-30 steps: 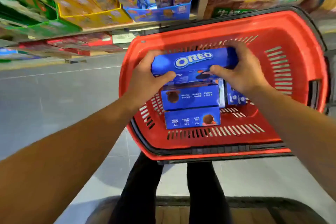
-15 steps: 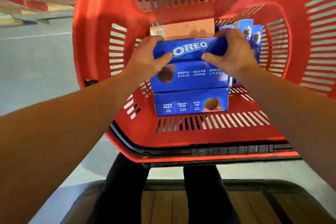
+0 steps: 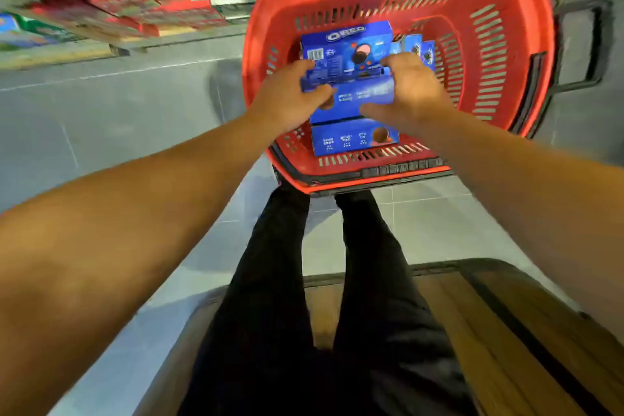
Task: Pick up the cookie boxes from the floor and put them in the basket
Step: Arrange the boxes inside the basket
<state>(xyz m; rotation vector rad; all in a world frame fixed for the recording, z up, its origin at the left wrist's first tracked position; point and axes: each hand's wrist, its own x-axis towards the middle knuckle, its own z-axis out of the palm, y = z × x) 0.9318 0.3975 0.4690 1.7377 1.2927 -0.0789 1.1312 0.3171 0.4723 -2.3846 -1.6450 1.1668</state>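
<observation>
Red slotted plastic shopping basket [image 3: 526, 30] sat on grey tiled floor [image 3: 101, 118] | head view: left hand [image 3: 287, 101] and right hand [image 3: 410, 93], fingers curled, gripped the ends of a blue rectangular cardboard Oreo box [image 3: 351, 54] inside the basket | it stood behind two flat blue boxes [image 3: 353, 140] | blurred shelves of packets [image 3: 128, 7] behind.

From my seat, the basket [image 3: 526, 54] looked like moulded red plastic, smooth with a slight sheen, slotted along its walls and edged with a black plastic rim at the near side. The cookie boxes [image 3: 354, 137] inside read as printed cardboard, blue and fairly glossy, and the floor [image 3: 101, 118] to the left was smooth grey tile with a dull shine. Nearest me I saw matt black cloth trousers [image 3: 371, 280] over a wooden slatted seat [image 3: 506, 348] with a brown, lightly polished grain.
</observation>
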